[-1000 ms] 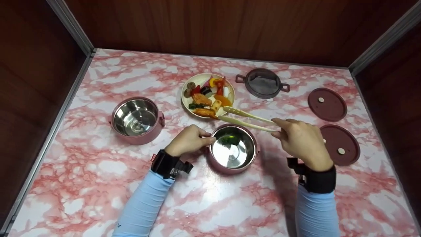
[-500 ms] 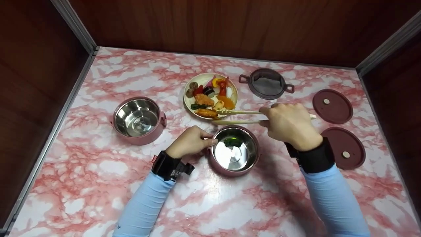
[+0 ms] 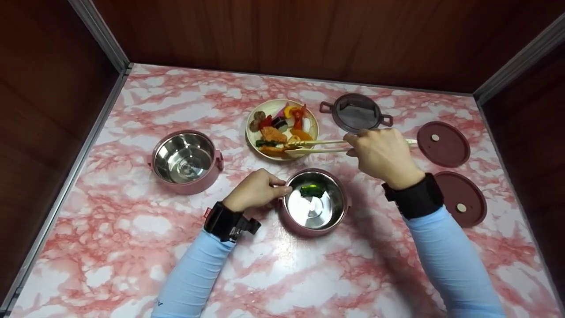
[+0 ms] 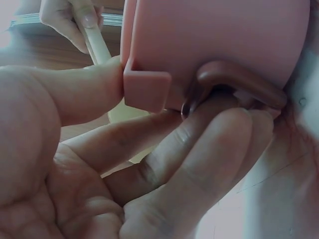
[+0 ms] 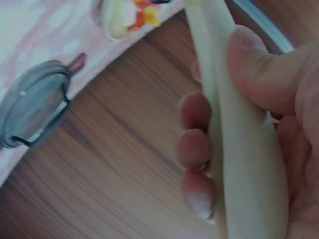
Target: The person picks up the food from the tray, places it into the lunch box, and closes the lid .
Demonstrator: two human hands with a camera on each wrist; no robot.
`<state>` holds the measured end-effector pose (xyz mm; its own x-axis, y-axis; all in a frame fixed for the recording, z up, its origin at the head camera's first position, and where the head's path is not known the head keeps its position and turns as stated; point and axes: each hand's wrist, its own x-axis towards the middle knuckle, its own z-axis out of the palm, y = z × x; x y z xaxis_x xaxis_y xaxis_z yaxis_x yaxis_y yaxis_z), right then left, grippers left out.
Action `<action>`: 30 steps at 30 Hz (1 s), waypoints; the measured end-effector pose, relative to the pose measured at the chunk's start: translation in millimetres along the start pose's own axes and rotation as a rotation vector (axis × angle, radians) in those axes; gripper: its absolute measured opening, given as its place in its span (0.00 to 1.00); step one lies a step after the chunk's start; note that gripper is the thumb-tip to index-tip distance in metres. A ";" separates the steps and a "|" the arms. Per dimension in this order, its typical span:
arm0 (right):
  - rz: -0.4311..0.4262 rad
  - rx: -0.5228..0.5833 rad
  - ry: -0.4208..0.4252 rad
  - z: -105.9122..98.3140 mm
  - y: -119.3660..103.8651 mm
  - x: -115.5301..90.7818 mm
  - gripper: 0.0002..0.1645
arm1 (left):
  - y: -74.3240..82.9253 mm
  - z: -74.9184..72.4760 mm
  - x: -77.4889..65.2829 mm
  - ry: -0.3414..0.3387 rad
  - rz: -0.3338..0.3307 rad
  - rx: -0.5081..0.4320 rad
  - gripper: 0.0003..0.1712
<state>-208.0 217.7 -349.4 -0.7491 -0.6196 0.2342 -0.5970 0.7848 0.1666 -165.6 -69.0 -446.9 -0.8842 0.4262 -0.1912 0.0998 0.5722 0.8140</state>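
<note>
One desk (image 3: 110, 251), marbled pink and white, carries everything. On it stand two pink pots with shiny steel insides: a left pot (image 3: 187, 188) and a middle pot (image 3: 305, 229). One cream plate (image 3: 267, 106), beyond the middle pot and apart from it, bears many pieces of food, overlapping too much to count. Two round maroon lids (image 3: 446, 148) lie at the far right, one nearer than the other. One dark lid (image 3: 355, 115) with two side handles lies right of the plate. One pair of pale tongs (image 3: 326, 142) reaches over the plate, its two tips at an orange piece (image 3: 271, 151) near the edge; whether they pinch it cannot be told. One green piece (image 3: 312, 191) lies inside the middle pot.

Of two hands, the left hand (image 3: 256, 192) sits between the pots and grips the middle pot just to its right, thumb at the rim, fingers curled at the side handle. The right hand (image 3: 384, 154), right of the plate, grasps the tongs, fingers wrapped around them.
</note>
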 end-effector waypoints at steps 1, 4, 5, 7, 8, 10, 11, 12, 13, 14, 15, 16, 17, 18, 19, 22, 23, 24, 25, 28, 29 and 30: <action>-0.006 0.007 0.002 3.4 2.5 0.2 0.09 | 0.3 0.2 0.2 -0.001 0.003 0.002 0.12; -0.005 0.044 0.002 12.2 10.1 -1.3 0.08 | 0.9 0.8 0.9 -0.003 0.008 0.005 0.13; 0.001 0.061 0.003 14.8 12.7 -2.2 0.08 | 1.0 0.9 1.1 -0.005 0.007 0.001 0.13; 0.022 0.098 0.000 19.2 17.6 -4.6 0.07 | 1.1 0.9 1.2 -0.005 0.007 0.000 0.13; 0.033 0.120 -0.003 21.4 19.9 -5.8 0.06 | 0.9 1.1 1.3 -0.003 0.007 0.002 0.13; 0.064 0.172 -0.011 25.0 24.1 -8.0 0.02 | 0.6 1.1 1.1 0.000 0.009 0.005 0.13; 0.084 0.201 -0.017 26.6 26.1 -9.3 0.02 | 0.3 1.2 1.1 0.002 0.010 0.005 0.13; 0.106 0.230 -0.025 28.1 28.1 -10.6 0.02 | -0.1 1.5 1.2 0.004 0.010 0.006 0.13; 0.128 0.263 -0.033 29.5 30.1 -12.1 0.03 | -0.4 1.6 1.2 0.004 0.009 0.005 0.13; 0.152 0.298 -0.043 31.2 32.1 -13.7 0.04 | -0.6 1.7 1.1 0.004 0.006 0.002 0.13; 0.184 0.336 -0.055 32.3 34.0 -15.7 0.06 | -0.9 1.8 0.9 0.004 0.004 -0.001 0.13; 0.212 0.374 -0.070 33.1 35.8 -17.8 0.08 | -1.1 1.8 0.8 0.003 0.002 -0.004 0.13; 0.240 0.415 -0.084 33.6 37.5 -20.2 0.11 | -1.1 1.9 0.7 0.005 0.000 -0.004 0.13; 0.270 0.456 -0.101 33.5 39.1 -22.9 0.13 | -1.2 2.0 0.5 0.006 0.000 -0.005 0.13; 0.304 0.490 -0.117 32.5 40.5 -26.0 0.14 | -1.1 2.0 0.3 0.006 -0.001 -0.006 0.12; 0.378 0.568 -0.148 24.1 44.4 -38.0 0.15 | -0.9 2.0 -0.2 0.007 0.000 -0.007 0.12; 0.381 0.580 -0.148 19.9 46.3 -43.3 0.15 | -0.8 2.0 -0.3 0.006 -0.001 -0.006 0.12; 0.379 0.586 -0.145 15.1 48.3 -49.4 0.15 | -0.8 1.9 -0.3 0.006 -0.003 -0.007 0.12; 0.373 0.588 -0.141 9.8 50.3 -55.9 0.15 | -0.7 1.6 -0.4 0.006 -0.004 -0.009 0.12; 0.326 0.603 -0.136 -7.5 57.2 -77.5 0.14 | -0.4 0.8 -0.4 0.008 -0.002 -0.010 0.13; 0.316 0.605 -0.139 -13.9 59.3 -84.7 0.14 | -0.4 0.5 -0.4 0.009 0.000 -0.010 0.13; 0.311 0.607 -0.146 -20.1 61.0 -91.8 0.14 | -0.5 0.2 -0.4 0.010 0.002 -0.012 0.13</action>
<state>-169.9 322.7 -341.5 -0.9167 -0.3969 0.0459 -0.3718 0.8053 -0.4617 -165.3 -69.3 -447.3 -0.8886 0.4202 -0.1837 0.0966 0.5631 0.8207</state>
